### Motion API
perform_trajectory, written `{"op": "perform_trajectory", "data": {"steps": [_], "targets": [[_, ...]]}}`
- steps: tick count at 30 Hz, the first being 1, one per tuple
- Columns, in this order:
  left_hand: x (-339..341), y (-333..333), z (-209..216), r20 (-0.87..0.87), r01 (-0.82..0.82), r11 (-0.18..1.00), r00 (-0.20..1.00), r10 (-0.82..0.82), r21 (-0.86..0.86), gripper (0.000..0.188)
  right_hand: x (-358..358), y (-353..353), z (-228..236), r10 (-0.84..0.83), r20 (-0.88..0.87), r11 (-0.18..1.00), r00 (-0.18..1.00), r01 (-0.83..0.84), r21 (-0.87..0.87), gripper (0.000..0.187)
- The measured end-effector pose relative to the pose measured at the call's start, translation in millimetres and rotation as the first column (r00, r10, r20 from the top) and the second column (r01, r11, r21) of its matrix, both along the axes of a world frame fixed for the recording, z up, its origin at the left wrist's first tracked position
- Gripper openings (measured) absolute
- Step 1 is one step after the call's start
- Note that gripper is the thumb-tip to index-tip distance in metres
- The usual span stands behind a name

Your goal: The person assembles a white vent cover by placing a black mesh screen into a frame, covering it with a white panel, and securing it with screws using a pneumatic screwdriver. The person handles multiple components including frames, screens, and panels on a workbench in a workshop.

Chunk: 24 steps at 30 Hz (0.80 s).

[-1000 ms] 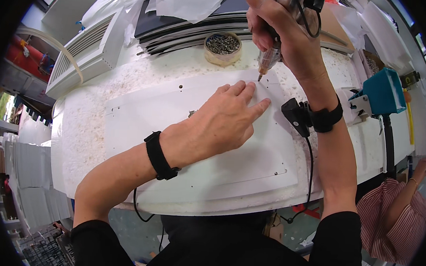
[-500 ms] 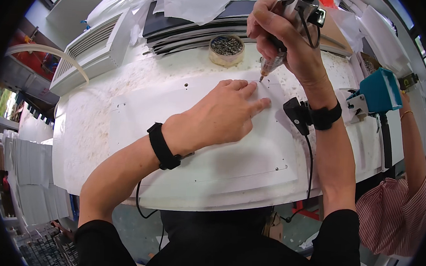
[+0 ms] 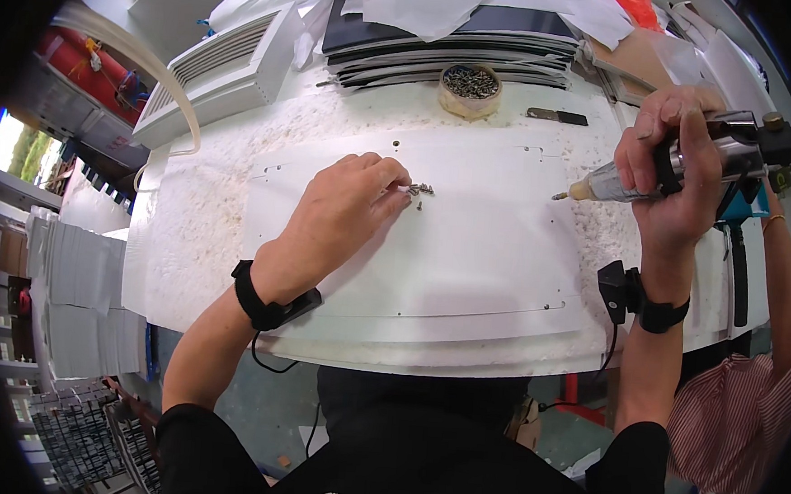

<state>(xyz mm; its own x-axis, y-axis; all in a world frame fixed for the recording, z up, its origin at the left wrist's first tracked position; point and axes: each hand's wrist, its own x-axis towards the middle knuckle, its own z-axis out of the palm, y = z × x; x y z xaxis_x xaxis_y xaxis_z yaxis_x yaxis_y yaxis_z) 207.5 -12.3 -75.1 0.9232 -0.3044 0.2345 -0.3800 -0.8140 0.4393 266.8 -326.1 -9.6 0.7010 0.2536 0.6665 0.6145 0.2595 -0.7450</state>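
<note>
A large white panel lies flat on the worktable, with small holes or fasteners along its edges. My left hand rests over it with curled fingers, thumb and fingertips pinched at a small heap of screws. One loose screw lies just below the heap. My right hand grips a silver power screwdriver over the panel's right edge. Its bit points left and sits clear of the screws. Black straps with small devices circle both my wrists.
Beyond the panel stands a round tub of screws, with a flat dark-handled blade beside it. Dark sheets are stacked behind. A white louvred frame stands far left. At the right edge another person's arm reaches in.
My right hand has drawn the screwdriver away from the panel's far right corner, rightward and nearer. My left hand has moved left and curled; loose screws now show on the panel.
</note>
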Motion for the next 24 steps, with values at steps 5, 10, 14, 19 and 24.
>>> {"op": "perform_trajectory", "data": {"steps": [5, 10, 14, 19, 24], "targets": [[4, -4, -2, -0.001, 0.011, 0.995, 1.000, -0.011, 0.097, 0.008, -7, -7, -5, -0.009, 0.010, 0.999, 1.000, 0.009, 0.034, 0.028], [2, -6, -1, -0.009, 0.011, 1.000, 1.000, -0.010, 0.015, 0.014, -14, -15, -6, -0.034, -0.017, 0.995, 0.999, 0.035, 0.089, 0.027], [-5, -12, -2, 0.032, 0.064, 0.998, 0.998, -0.063, -0.022, 0.018, -16, -20, -8, -0.049, -0.071, 0.987, 0.996, 0.059, 0.152, 0.031], [-18, -22, 1, 0.033, 0.083, 0.996, 0.996, -0.083, 0.012, 0.021, -18, -22, -8, -0.096, -0.080, 0.984, 0.992, 0.107, 0.144, 0.035], [-7, -23, 6, 0.017, 0.131, 0.984, 0.991, -0.134, 0.124, 0.016, -19, -19, -7, -0.078, -0.073, 0.983, 0.994, 0.089, 0.159, 0.035]]}}
